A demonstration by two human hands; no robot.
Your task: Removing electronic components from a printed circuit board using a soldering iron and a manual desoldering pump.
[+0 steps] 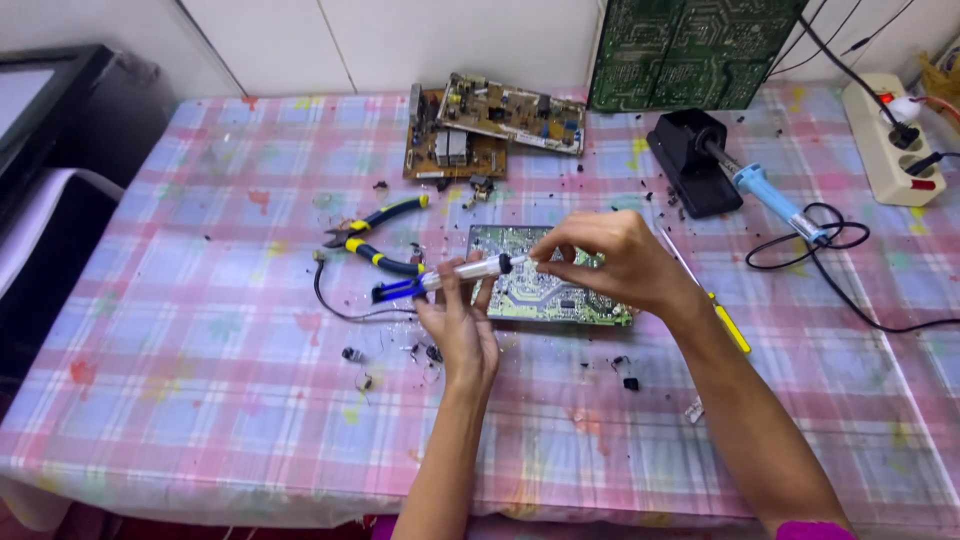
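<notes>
Holding a desoldering pump (455,275) with a blue and silver barrel, the left hand (460,325) is clamped around its middle while the right hand (615,262) pinches its tip end with fingers together, both above a green circuit board (580,305) lying on the checked worktop (200,380). Left of the left hand lie blue-and-yellow pliers (375,240); beyond the right hand a blue soldering iron (775,200) rests in a black stand (690,160), with more circuit boards (490,125) farther back.

Blue-and-clear desoldering pump (450,277), horiz., above green circuit board (545,290)
</notes>
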